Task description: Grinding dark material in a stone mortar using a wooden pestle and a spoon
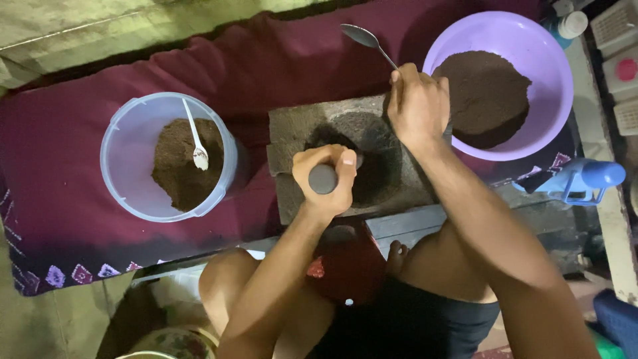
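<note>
Stone fills the middle of your view: the grey mortar slab [372, 159] sits on the maroon cloth [80, 146], dark powder in its hollow. Nearest you, your left hand [325, 178] is wrapped tight around the pestle [323, 179], fist upright, wrist straight, pestle standing in the hollow. It looks like the grinding step; the next stroke calls for steady downward pressure. At one o'clock from it, your right hand [417, 106] grips a metal spoon [365, 38], knuckles up, bowl pointing to eleven o'clock. Beyond at two o'clock, the purple basin [551, 86] holds brown powder; at nine o'clock, a clear tub [119, 153] holds more and a white spoon [196, 143].
</note>
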